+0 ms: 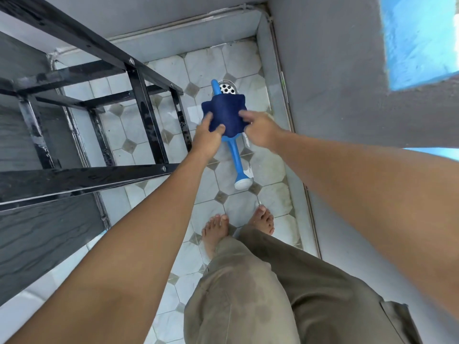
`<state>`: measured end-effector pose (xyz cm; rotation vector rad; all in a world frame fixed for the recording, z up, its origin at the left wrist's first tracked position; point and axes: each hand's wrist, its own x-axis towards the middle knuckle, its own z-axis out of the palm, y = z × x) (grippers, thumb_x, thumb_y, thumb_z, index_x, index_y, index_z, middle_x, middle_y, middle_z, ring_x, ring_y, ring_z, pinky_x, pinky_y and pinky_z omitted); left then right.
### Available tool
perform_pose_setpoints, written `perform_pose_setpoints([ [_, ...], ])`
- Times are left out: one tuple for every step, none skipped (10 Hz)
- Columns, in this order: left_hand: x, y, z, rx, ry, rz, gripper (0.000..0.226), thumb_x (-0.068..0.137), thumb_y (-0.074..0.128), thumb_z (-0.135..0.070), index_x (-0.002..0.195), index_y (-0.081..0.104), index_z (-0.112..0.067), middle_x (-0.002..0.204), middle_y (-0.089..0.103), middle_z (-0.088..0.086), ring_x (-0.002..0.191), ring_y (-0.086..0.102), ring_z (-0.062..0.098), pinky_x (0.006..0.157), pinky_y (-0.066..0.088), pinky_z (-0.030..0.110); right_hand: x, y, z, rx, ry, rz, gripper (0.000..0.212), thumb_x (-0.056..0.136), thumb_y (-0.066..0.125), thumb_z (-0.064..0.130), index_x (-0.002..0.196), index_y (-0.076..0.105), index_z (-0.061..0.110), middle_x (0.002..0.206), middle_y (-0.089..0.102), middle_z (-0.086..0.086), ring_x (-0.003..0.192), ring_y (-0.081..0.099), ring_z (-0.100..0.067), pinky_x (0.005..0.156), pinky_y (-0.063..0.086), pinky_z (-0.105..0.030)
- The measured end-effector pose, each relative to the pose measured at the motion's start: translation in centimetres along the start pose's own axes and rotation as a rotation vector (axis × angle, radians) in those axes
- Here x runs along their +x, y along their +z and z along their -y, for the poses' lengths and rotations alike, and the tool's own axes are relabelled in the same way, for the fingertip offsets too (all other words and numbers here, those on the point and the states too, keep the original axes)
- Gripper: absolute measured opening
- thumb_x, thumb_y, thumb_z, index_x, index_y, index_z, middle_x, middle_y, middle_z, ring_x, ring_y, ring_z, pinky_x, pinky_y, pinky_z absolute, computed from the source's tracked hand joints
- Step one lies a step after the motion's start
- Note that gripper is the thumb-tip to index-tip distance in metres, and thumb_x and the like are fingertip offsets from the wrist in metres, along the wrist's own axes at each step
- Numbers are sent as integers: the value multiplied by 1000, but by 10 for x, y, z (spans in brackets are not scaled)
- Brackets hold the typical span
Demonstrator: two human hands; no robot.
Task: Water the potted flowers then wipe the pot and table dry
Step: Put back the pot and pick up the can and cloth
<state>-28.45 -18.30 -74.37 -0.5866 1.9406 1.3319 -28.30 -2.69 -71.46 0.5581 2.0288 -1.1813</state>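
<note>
A dark blue cloth [224, 112] is held out over the tiled floor. My left hand [208, 137] pinches its lower left edge. My right hand [260, 130] grips its right edge, index finger stretched across the top. Under the cloth a light blue watering can [236, 155] stands on the floor, its white rose head [243, 182] pointing toward my feet and its handle [215, 86] poking out beyond the cloth. The cloth hides the can's body. No pot or flowers are in view.
A wet black metal table frame [139, 78] stands to the left, its dark top [37, 244] at the lower left. A round floor drain [228, 88] lies beyond the can. Grey walls close the right side. My bare feet [216, 232] stand on the tiles.
</note>
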Motion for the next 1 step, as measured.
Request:
perform_pose_setpoints([
  [-9,7,-2,83,-29,114,69,91,52,-36,153,22,-24,154,38,0,135,42,19,109,37,35,-6,14,-12,-143,-18,99,52,94,47,-3,145,47,7,143,53,-13,127,52,-25,93,36,-18],
])
